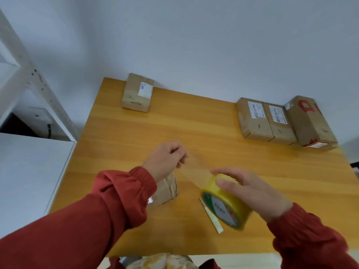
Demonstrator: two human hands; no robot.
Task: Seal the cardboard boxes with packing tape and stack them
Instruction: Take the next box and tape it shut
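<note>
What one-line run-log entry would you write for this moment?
left hand: pinches tape strip | right hand: grips tape roll | tape strip: stretched between hands above table | nearest box: under left wrist | stack: not started

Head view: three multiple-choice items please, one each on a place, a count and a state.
1. Where on the yellow wooden table does the lone brown cardboard box with a white label stand? A far left corner; B near right corner; C centre.
2. How many brown cardboard boxes stand in the far right row? A one; B three; C five.
3. The strip of clear tape from the yellow tape roll is: A stretched between both hands; B stuck on a box; C fully wound up.
Key: 1 A, it sits at the far left edge. 2 B, three stand side by side. 3 A, the left hand pinches its end, the right hand holds the roll.
</note>
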